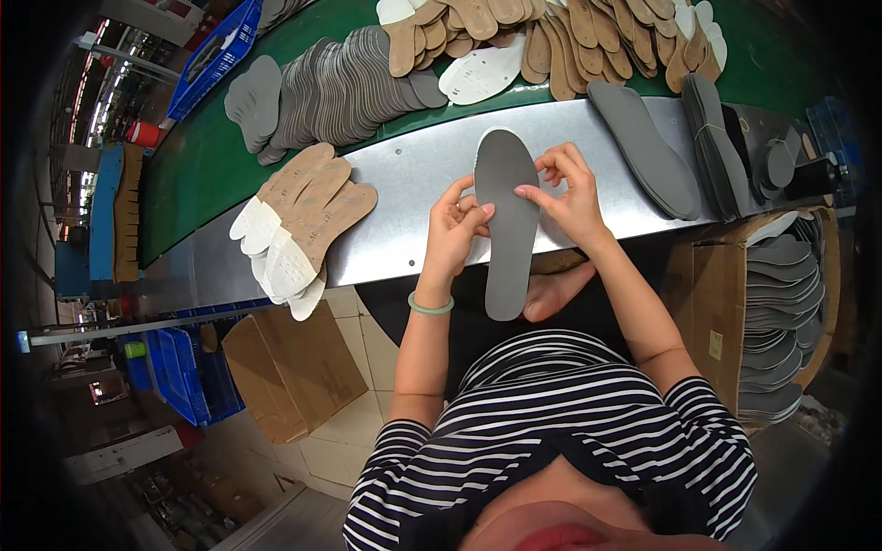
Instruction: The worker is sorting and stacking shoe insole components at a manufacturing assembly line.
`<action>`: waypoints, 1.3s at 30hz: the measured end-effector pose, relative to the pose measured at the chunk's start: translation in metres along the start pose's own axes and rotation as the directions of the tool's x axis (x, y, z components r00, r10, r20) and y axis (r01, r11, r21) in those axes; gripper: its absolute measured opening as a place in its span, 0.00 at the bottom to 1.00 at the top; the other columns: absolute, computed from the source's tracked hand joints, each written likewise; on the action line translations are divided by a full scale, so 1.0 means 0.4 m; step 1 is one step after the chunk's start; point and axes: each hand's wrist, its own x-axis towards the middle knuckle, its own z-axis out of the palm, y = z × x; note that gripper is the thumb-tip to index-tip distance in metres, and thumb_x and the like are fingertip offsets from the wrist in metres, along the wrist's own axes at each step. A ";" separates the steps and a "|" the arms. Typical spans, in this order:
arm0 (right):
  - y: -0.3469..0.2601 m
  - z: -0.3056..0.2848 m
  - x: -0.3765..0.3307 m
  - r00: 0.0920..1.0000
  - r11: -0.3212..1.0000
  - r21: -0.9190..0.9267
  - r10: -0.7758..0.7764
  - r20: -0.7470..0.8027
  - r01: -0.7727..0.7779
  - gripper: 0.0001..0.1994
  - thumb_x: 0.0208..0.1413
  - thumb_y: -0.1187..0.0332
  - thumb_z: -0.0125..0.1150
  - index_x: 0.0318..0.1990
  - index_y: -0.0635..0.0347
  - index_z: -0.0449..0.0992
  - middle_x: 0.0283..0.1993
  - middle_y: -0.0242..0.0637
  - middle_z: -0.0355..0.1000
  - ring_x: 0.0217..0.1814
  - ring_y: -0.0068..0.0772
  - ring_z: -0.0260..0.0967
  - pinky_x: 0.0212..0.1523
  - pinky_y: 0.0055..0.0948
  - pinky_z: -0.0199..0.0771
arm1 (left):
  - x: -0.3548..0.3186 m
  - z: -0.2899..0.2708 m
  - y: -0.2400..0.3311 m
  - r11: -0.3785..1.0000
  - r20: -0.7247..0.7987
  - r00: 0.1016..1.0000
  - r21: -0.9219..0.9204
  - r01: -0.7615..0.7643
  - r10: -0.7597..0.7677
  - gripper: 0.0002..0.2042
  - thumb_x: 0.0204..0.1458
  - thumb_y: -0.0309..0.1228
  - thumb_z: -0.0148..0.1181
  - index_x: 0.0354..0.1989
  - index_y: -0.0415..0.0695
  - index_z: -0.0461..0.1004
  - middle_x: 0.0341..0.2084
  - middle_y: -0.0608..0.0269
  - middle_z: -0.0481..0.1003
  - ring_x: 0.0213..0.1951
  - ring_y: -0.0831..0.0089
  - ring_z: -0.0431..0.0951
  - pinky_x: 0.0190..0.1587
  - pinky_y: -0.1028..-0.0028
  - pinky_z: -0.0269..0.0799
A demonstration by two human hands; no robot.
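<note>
A grey shoe insole (pixel 511 220) with a thin white rim at its toe is held upright between my two hands, over the near edge of the metal table. My left hand (pixel 453 225) pinches its left edge between thumb and fingers; a pale green bangle circles that wrist. On the opposite edge, my right hand (pixel 568 195) grips with thumb in front and fingertips behind. Left of my hands lies a fanned pile of brown insole boards (pixel 322 197) with white ends. A stack of grey insoles (pixel 643 151) rests to the right.
Rows of grey insoles (pixel 340 87) and heaps of brown boards (pixel 588 41) cover the green belt (pixel 197 188) behind the metal strip. Banded insoles (pixel 715 147) lie at right. A carton of grey insoles (pixel 717 321) stands lower right; another carton (pixel 294 367) sits lower left.
</note>
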 end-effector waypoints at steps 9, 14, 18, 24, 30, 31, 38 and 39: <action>0.045 -0.037 0.035 0.865 0.808 0.369 0.313 0.391 -0.459 0.10 0.49 0.70 0.71 0.30 0.62 0.74 0.22 0.27 0.70 0.21 0.16 0.68 0.21 0.14 0.65 | -0.003 -0.023 -0.038 0.994 0.117 0.991 0.096 0.056 -0.067 0.22 0.55 0.18 0.55 0.60 0.38 0.67 0.34 0.62 0.79 0.31 0.81 0.76 0.31 0.81 0.71; 0.036 -0.053 0.087 0.784 0.798 0.174 0.483 0.390 -0.578 0.24 0.61 0.49 0.56 0.23 0.61 0.73 0.13 0.30 0.66 0.09 0.21 0.63 0.10 0.18 0.57 | 0.012 0.006 -0.021 0.993 0.118 0.989 0.095 0.075 -0.086 0.22 0.55 0.18 0.55 0.60 0.38 0.67 0.31 0.64 0.78 0.30 0.82 0.74 0.30 0.82 0.69; 0.090 -0.129 0.124 0.924 0.928 -0.013 0.372 0.093 -0.372 0.21 0.60 0.52 0.58 0.31 0.66 0.78 0.21 0.38 0.71 0.23 0.31 0.71 0.24 0.28 0.69 | 0.042 -0.003 -0.034 0.992 0.074 0.996 0.120 0.035 -0.044 0.23 0.54 0.20 0.57 0.60 0.37 0.67 0.31 0.66 0.78 0.31 0.83 0.74 0.30 0.84 0.68; 0.221 -0.294 0.106 0.980 0.649 -0.736 0.092 -0.177 -0.194 0.23 0.53 0.53 0.66 0.47 0.65 0.78 0.41 0.41 0.69 0.46 0.42 0.67 0.47 0.37 0.68 | 0.133 -0.031 -0.029 0.984 -0.077 0.997 0.176 -0.015 0.029 0.22 0.54 0.20 0.57 0.59 0.35 0.67 0.23 0.72 0.73 0.26 0.85 0.70 0.27 0.83 0.66; 0.288 -0.316 0.078 0.981 0.728 -0.673 -0.005 -0.194 -0.129 0.24 0.48 0.55 0.70 0.48 0.64 0.79 0.38 0.38 0.64 0.43 0.39 0.64 0.46 0.36 0.67 | 0.178 -0.030 -0.051 0.984 -0.131 0.987 0.162 -0.069 0.091 0.18 0.56 0.23 0.58 0.56 0.32 0.69 0.24 0.71 0.74 0.24 0.86 0.70 0.26 0.84 0.65; 0.286 -0.313 0.080 0.982 0.736 -0.666 -0.006 -0.189 -0.123 0.24 0.48 0.55 0.70 0.48 0.64 0.79 0.38 0.38 0.64 0.43 0.39 0.64 0.46 0.36 0.67 | 0.181 -0.029 -0.060 0.981 -0.127 0.985 0.168 -0.098 0.121 0.18 0.57 0.24 0.58 0.55 0.31 0.69 0.25 0.69 0.75 0.26 0.86 0.71 0.28 0.84 0.65; 0.276 -0.270 0.096 0.959 0.712 -0.702 -0.200 -0.202 0.001 0.16 0.44 0.65 0.72 0.41 0.61 0.81 0.36 0.38 0.68 0.39 0.42 0.68 0.40 0.38 0.69 | 0.247 -0.092 -0.147 0.907 -0.269 0.921 0.388 -0.164 0.281 0.16 0.60 0.27 0.54 0.53 0.30 0.72 0.30 0.66 0.78 0.31 0.81 0.73 0.36 0.81 0.69; 0.277 -0.262 0.096 0.959 0.744 -0.668 -0.179 -0.218 -0.013 0.15 0.45 0.66 0.71 0.41 0.59 0.82 0.36 0.39 0.69 0.38 0.42 0.68 0.40 0.37 0.69 | 0.255 -0.109 -0.152 0.863 -0.301 0.887 0.471 -0.182 0.351 0.16 0.61 0.28 0.53 0.53 0.31 0.72 0.30 0.67 0.78 0.31 0.81 0.73 0.36 0.80 0.69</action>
